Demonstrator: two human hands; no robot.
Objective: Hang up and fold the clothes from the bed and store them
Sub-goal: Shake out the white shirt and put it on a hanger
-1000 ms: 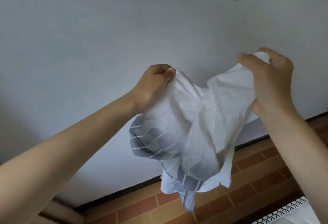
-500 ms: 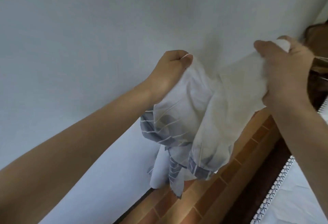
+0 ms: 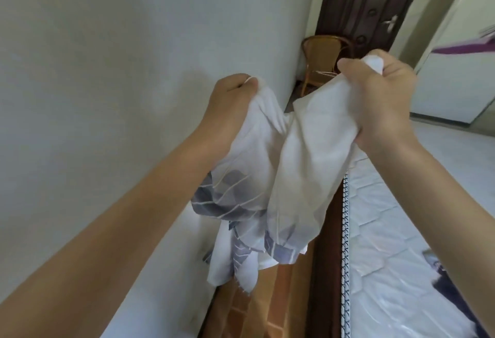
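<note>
Garment [image 3: 270,177], white with grey stripes, bunched in left hand [image 3: 230,107] and right hand [image 3: 385,102], fingers clenched on cloth, probably to find its edges.

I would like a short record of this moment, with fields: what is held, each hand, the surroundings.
held item: white garment with blue-grey striped parts, bunched, hanging in the air between both hands
left hand: grips the garment's upper left edge
right hand: grips the upper right edge, slightly higher
bed: at right, white quilted cover, a dark item lying on it
floor: brown tiles below the garment
background: white wall, wicker chair, dark door
</note>
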